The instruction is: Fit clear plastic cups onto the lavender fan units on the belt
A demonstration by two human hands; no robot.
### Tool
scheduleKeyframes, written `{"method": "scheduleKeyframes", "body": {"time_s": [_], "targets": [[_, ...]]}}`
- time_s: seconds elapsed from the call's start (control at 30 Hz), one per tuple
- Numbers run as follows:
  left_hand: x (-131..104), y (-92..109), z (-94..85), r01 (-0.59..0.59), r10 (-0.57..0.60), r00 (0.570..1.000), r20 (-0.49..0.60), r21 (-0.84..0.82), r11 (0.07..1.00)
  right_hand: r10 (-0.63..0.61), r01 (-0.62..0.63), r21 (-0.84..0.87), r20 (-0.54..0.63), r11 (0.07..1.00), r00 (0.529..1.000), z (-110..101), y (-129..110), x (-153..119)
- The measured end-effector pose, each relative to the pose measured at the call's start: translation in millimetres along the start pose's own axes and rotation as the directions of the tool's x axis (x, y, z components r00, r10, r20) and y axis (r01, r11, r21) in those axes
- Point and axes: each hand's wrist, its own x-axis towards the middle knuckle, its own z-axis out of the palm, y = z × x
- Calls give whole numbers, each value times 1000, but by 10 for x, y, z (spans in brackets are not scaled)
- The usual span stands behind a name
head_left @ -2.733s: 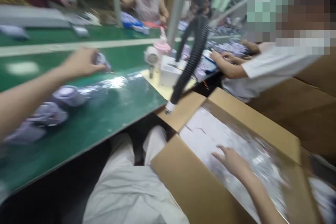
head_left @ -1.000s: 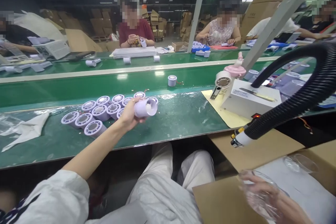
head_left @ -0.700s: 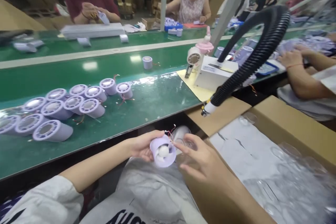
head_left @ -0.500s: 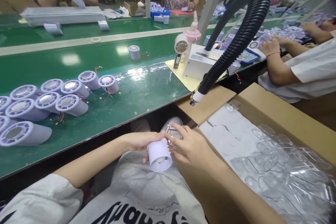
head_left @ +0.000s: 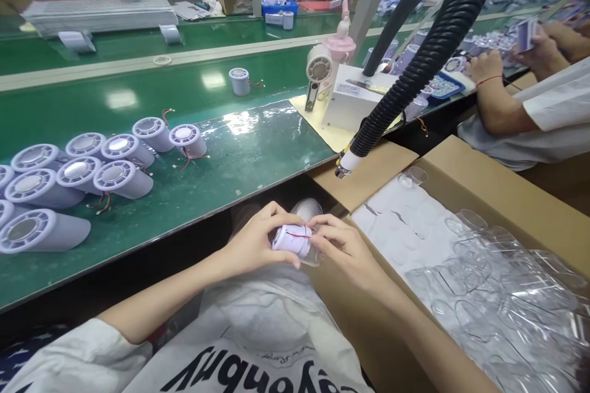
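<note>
Above my lap, my left hand is closed around a lavender fan housing, a short cylinder now lying sideways. A thin red wire runs along its side toward the right end. At that end my right hand has its fingers closed on a clear plastic cup, which meets the housing there; its fingertips also touch near the wire. How far the cup reaches over the housing is hidden by the fingers. Several similar lavender housings with loose wires stand on the green bench to the left.
A cardboard box at the right holds many clear plastic cups. A black flexible hose hangs over its corner. Beyond the bench edge stand a white box and a handheld fan. Co-workers sit across and at right.
The housing has been turned from its open end facing me to lying sideways, its red wire now showing. My left hand has shifted its grip around it; my right fingers have moved to its end.
</note>
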Motion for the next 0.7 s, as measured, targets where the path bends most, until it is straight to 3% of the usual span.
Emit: {"method": "scheduleKeyframes", "body": {"time_s": [0.13,0.23,0.33,0.4,0.53,0.7], "targets": [[-1,-128,91,-78,81,996,42,-56,995,70,-59,117,-88,991,994,4,34,18],[-4,-110,100,22,9,993,119,-261,965,105,-71,256,-120,964,987,-18,98,34],[-20,-56,109,160,-113,985,129,-460,873,79,-54,378,-51,924,996,-47,156,21],[-36,-39,127,230,-195,973,122,-571,788,-9,7,306,6,952,1000,-53,175,-14],[-73,-58,156,296,-270,952,148,-676,675,-220,220,-61,5,974,975,-33,191,-105],[-84,-26,100,255,-206,967,151,-612,749,-247,248,-17,16,969,969,-30,201,-152]]}}
